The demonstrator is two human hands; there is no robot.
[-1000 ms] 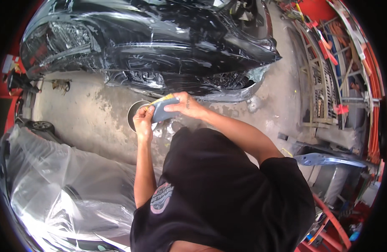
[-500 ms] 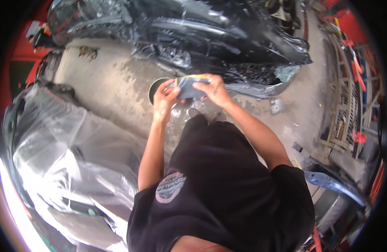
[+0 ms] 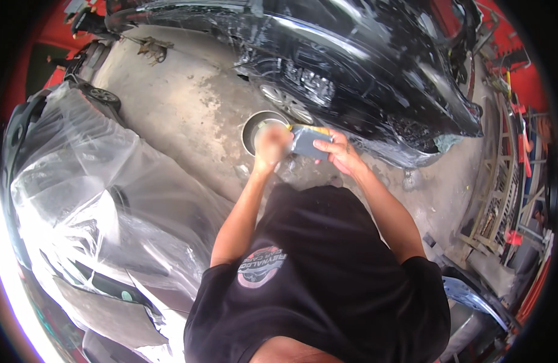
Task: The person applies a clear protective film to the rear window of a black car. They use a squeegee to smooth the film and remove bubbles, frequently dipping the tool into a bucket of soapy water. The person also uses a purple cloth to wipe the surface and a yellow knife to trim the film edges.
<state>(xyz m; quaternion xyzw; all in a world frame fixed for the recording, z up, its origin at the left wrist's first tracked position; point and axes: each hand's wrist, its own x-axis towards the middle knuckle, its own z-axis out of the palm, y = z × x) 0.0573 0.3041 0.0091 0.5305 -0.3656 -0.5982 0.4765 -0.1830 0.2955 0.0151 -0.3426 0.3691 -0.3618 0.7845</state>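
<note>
In front of my waist, my right hand (image 3: 341, 152) grips the right end of a flat grey sandpaper piece (image 3: 310, 143) with a yellow far edge. The thumb lies on its top face and the fingers go beneath it. My left hand (image 3: 273, 144) is at the left end of the sandpaper, smeared by motion, so its fingers cannot be made out. Whether it touches the sandpaper is unclear. Below the left hand stands a round bucket (image 3: 247, 134) on the floor, partly hidden by that hand.
A glossy black car (image 3: 351, 54) stands ahead, its wheel (image 3: 286, 103) close behind the bucket. A vehicle under clear plastic sheeting (image 3: 109, 175) fills the left side. Metal racks and parts (image 3: 495, 199) line the right. The concrete floor (image 3: 182, 91) has damp patches.
The view has shifted, and the black car shows more fully. My left hand has gone from clearly gripping the sandpaper's left end to a blur over the bucket. The right hand keeps its grip.
</note>
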